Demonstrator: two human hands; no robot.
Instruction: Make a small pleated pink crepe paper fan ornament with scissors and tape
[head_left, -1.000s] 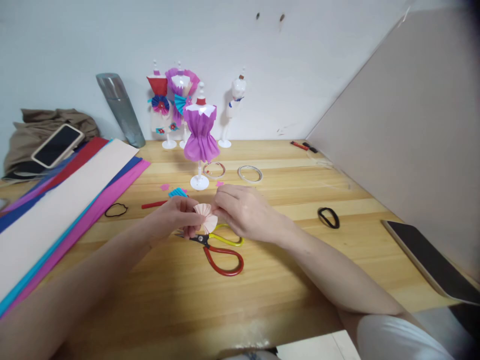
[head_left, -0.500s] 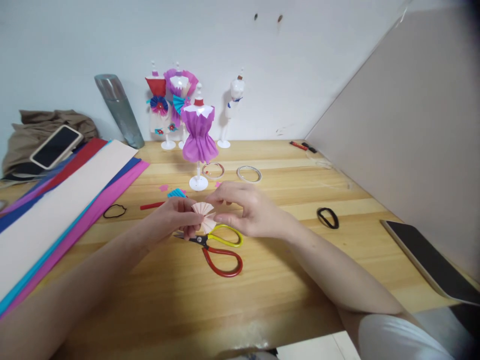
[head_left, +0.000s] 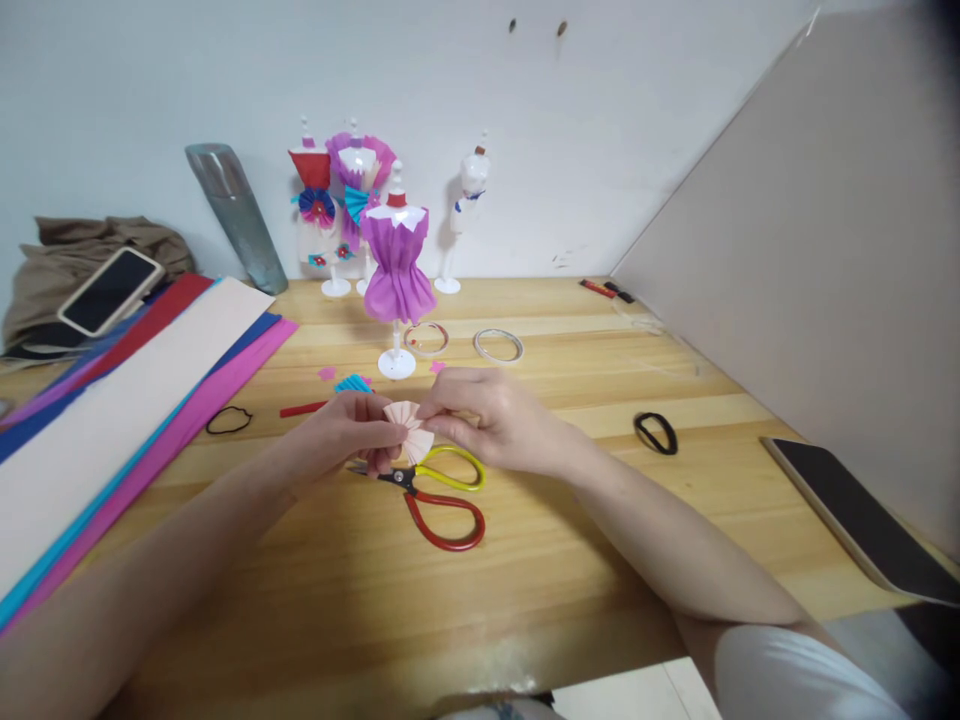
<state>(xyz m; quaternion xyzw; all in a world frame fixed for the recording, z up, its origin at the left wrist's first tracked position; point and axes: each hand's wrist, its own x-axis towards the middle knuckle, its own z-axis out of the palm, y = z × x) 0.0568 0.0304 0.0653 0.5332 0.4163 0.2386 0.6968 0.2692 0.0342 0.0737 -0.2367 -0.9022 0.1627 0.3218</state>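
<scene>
A small pale pink pleated paper fan (head_left: 406, 425) is pinched between the thumb and fingers of my left hand (head_left: 351, 432). My right hand (head_left: 491, 418) has its thumb and fingertips closed on the fan's right edge. Under the hands lies a pair of scissors (head_left: 447, 522) with one yellow and one red handle, its blades partly hidden by my left hand. Just behind my left hand are a blue pleated paper piece (head_left: 354, 384) and a red strip (head_left: 303, 409). A mini dress form (head_left: 397, 265) in purple crepe paper stands beyond them.
More dress forms (head_left: 316, 215) stand along the wall with a grey bottle (head_left: 238, 215). Long crepe paper sheets (head_left: 142, 400) and a phone (head_left: 110, 291) lie at left. Two tape rolls (head_left: 498, 346), a black hair tie (head_left: 655, 433) and a tablet (head_left: 855, 515) are on the table.
My right hand's thumb and fingers, apart before, have closed on the fan's right edge. The fan has spread slightly. My left hand has kept its hold.
</scene>
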